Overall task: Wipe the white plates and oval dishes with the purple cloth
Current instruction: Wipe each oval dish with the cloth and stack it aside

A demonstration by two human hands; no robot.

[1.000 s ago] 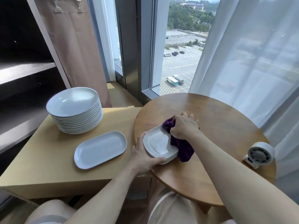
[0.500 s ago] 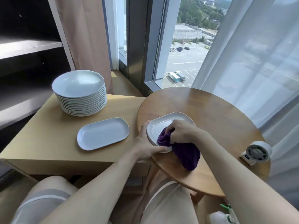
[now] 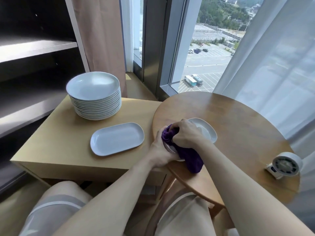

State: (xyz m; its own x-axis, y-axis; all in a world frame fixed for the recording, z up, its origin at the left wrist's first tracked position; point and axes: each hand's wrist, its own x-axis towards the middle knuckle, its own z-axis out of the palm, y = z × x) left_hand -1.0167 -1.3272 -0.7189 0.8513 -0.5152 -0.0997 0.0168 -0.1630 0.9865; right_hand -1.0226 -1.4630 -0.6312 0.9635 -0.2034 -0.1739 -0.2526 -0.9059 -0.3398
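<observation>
Your right hand (image 3: pixel 186 134) clenches the purple cloth (image 3: pixel 193 160) against the oval dish (image 3: pixel 207 132); your left hand (image 3: pixel 159 151), just beside it, grips the dish's rim.

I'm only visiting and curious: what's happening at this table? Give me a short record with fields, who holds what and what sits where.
Right hand: grips purple cloth, pressing it on white dish
Left hand: holds that dish's near edge
Dish location: round table
Side table: stack of plates, oval dish in front of it
Also present: small fan on the round table
</observation>
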